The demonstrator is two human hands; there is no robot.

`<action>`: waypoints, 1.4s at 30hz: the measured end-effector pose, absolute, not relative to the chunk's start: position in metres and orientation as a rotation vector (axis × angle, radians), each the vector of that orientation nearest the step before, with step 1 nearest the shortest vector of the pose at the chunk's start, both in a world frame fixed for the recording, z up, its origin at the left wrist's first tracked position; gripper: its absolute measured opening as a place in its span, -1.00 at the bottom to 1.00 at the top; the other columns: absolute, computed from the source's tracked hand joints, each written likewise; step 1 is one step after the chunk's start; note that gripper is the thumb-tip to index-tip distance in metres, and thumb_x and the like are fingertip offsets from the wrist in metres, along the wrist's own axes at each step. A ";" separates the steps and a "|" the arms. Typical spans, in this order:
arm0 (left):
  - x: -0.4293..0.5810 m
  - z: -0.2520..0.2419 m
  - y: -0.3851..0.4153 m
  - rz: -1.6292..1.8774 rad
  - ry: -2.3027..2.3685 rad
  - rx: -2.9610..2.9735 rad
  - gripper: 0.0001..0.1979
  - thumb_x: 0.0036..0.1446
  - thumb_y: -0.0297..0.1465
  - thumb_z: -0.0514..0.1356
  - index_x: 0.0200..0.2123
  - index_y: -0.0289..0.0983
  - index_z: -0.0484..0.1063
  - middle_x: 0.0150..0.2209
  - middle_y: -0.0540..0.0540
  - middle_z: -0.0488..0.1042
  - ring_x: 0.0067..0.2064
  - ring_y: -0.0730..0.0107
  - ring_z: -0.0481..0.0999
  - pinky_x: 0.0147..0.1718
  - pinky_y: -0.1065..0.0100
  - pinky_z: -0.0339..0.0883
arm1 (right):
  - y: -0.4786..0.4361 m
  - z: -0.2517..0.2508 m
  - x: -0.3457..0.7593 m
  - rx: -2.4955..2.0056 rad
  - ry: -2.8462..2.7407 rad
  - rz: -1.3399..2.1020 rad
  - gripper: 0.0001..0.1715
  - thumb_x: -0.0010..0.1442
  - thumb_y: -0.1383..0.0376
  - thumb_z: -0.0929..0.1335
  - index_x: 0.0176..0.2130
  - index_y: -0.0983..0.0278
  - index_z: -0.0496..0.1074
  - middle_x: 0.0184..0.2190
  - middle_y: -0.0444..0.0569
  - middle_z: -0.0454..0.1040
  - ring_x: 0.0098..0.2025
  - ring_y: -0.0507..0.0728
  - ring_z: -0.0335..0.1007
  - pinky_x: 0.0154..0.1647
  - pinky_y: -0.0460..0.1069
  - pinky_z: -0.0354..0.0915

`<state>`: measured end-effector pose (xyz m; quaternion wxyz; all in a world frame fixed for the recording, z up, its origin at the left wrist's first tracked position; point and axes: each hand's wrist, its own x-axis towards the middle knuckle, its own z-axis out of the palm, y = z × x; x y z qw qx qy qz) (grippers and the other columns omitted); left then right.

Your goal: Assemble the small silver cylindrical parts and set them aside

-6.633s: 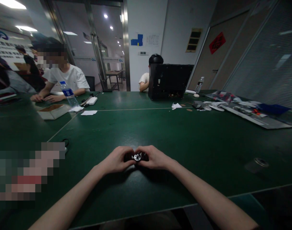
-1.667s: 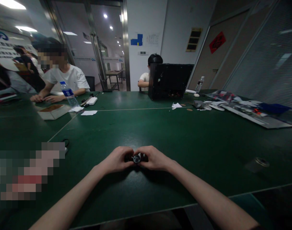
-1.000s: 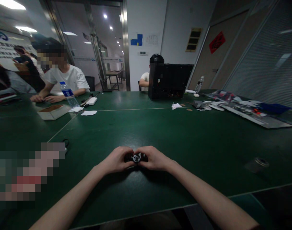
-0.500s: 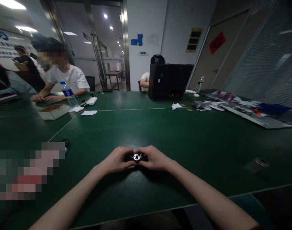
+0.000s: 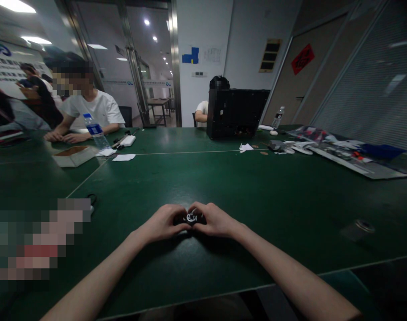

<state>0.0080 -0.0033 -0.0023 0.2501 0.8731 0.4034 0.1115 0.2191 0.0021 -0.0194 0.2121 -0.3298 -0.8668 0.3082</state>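
My left hand (image 5: pixel 165 220) and my right hand (image 5: pixel 216 220) meet just above the green table (image 5: pixel 163 272), fingers curled with the tips almost touching. Between them they grip a small round part (image 5: pixel 191 218) with a bright silvery ring on top and a darker underside. Thumbs are on its near side and fingers on the far side. The fingers hide most of its body, so its exact kind is unclear. Far to the right of my right hand lies a grey metal cylinder (image 5: pixel 359 229), blurred.
At the back are a black box-like device (image 5: pixel 236 113), a white open box (image 5: pixel 74 157) and a water bottle (image 5: pixel 96 131). A tray with assorted items (image 5: pixel 363 165) lies at right. A person in a white shirt (image 5: pixel 96 109) sits across at left; another sits behind the device.
The silvery ring has tilted slightly, and the right fingertips have shifted a little over its top. Both arms have stayed in place.
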 end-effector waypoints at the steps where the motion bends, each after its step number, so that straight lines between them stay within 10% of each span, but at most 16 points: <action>1: 0.008 -0.002 -0.003 0.310 1.094 2.375 -0.78 0.15 -0.26 0.17 -0.26 -0.31 0.40 -0.35 -0.04 0.43 -0.36 0.40 0.36 -0.38 0.44 0.18 | 0.002 -0.020 0.219 -0.924 -2.405 0.856 -0.58 0.08 0.33 0.38 -0.04 0.26 0.29 -0.21 0.00 0.54 -0.23 0.10 0.47 -0.23 -0.06 0.29; 42: 0.006 -0.004 0.000 0.420 1.122 2.383 -0.73 0.28 -0.31 0.01 -0.12 -0.28 0.44 -0.23 -0.12 0.50 -0.23 0.32 0.45 -0.21 0.37 0.27 | 0.008 -0.026 0.220 -1.028 -2.247 0.772 -0.68 0.08 0.31 0.37 -0.12 0.29 0.38 -0.32 -0.06 0.51 -0.37 0.03 0.40 -0.33 -0.09 0.27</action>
